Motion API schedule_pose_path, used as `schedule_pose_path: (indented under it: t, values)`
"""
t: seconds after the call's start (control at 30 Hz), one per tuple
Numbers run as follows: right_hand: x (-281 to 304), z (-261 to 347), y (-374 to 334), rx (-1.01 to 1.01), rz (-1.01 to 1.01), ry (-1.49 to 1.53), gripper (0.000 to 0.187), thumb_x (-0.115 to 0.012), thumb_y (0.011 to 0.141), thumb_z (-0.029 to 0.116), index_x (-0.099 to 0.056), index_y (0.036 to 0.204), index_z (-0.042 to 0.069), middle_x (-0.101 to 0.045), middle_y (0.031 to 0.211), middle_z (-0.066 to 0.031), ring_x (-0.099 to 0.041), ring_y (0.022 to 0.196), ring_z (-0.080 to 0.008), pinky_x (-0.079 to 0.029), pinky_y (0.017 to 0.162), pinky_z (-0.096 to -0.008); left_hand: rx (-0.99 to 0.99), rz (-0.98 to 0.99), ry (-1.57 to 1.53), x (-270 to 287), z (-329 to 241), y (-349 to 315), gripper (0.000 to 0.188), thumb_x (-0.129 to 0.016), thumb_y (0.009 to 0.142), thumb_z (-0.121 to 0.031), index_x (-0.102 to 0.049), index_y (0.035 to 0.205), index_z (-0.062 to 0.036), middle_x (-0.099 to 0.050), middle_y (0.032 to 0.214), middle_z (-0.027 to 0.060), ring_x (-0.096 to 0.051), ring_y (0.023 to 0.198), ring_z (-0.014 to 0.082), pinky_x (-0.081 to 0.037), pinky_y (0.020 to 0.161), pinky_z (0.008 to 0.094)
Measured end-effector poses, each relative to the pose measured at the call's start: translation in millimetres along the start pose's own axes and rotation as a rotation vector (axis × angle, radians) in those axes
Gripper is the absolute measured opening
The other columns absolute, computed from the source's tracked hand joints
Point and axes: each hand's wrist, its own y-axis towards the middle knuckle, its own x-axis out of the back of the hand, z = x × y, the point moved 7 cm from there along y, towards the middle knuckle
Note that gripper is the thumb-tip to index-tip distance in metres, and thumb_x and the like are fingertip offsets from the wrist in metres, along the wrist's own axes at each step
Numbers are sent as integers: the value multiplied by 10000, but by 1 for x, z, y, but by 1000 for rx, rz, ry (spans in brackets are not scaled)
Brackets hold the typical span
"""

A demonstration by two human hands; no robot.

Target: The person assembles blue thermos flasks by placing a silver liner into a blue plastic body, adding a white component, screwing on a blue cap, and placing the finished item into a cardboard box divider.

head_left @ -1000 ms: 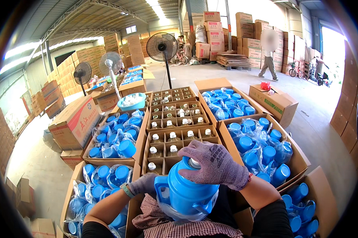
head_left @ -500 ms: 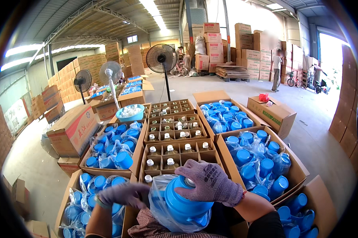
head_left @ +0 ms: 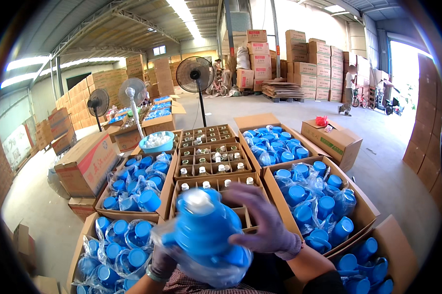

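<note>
Has blue flask [head_left: 203,230] before the bottles [head_left: 227,183], with white cap [head_left: 197,198] on but bag [head_left: 221,278] only low around it, left hand [head_left: 163,260] too hidden to tell closure, right hand [head_left: 266,223] half-open, seemingly empty.

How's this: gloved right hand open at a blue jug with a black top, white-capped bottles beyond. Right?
The top is white, not black, per the head view. Rest stands: gloved right hand open at the blue jug, white-capped bottles beyond.

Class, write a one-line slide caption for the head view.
Left hand at a bagged blue jug, right hand open beside it, among cartons of blue vessels and white-capped bottles.
</note>
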Motion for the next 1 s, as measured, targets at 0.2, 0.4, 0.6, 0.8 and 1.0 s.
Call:
schedule_pose_path:
  t: [0.2,0.4,0.6,0.8,1.0]
  values:
    - [-1,-100,-178,-791,-680,203,292,-779,840,57,-669,1106,7,-682,973,-82,-671,890,-153,-553,770,-312,-134,-3,-738,92,14,4,467,-442,1029,-380,-594,1355,-82,-647,1329,127,-633,1209,303,-512,1050,498]
    - [-49,-28,-122,-228,-380,-181,285,-795,748,56,-703,1018,46,-709,990,-113,-707,878,-269,-566,796,-388,-98,-251,-721,73,13,9,678,-435,1018,-482,-427,1539,-48,-483,1556,170,-474,1413,405,-371,1184,581]
    - [-8,-9,-75,226,-158,-420,383,-827,704,185,-700,1052,87,-711,1059,-131,-730,874,-287,-573,730,-411,5,-227,-772,51,13,4,581,-419,1059,-420,-498,1480,-27,-554,1491,174,-532,1370,367,-390,1180,541]
    - [-48,-126,-133,-584,-474,397,307,-728,895,139,-619,1152,11,-711,1052,-152,-699,870,-226,-571,794,-357,-9,-315,-749,36,23,-2,536,-406,1037,-384,-551,1433,-53,-584,1450,160,-552,1339,357,-417,1150,551]
    - [-104,-140,-180,-966,-502,1164,265,-685,950,121,-629,1182,5,-716,1084,-65,-696,995,-168,-559,872,-315,-99,-323,-554,44,11,1,548,-427,1001,-382,-555,1420,-54,-586,1441,154,-560,1320,366,-439,1128,557]
